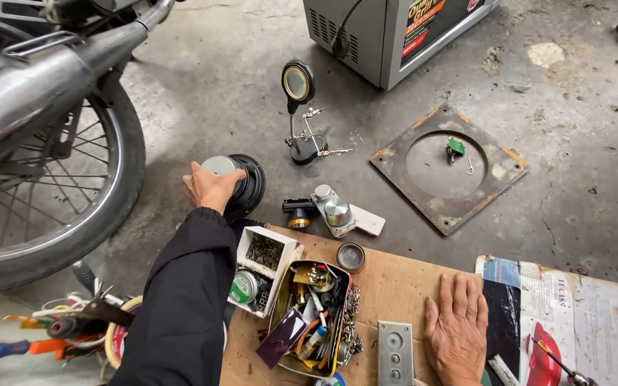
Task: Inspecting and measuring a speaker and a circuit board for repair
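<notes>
My right hand lay flat, fingers spread, on the cardboard sheet at five o'clock. At ten o'clock my left hand closed its fingers around the round black speaker on the concrete floor; it looked heavy, rigid, best gripped by its metal magnet end. Beyond stood a magnifier stand.

grey concrete floor, stained and cracked, debris top right. motorcycle rear wheel and chrome exhaust at left. grey metal appliance cabinet top centre. rusty square plate on the floor. flat cardboard sheet at bottom. even daylight.
</notes>
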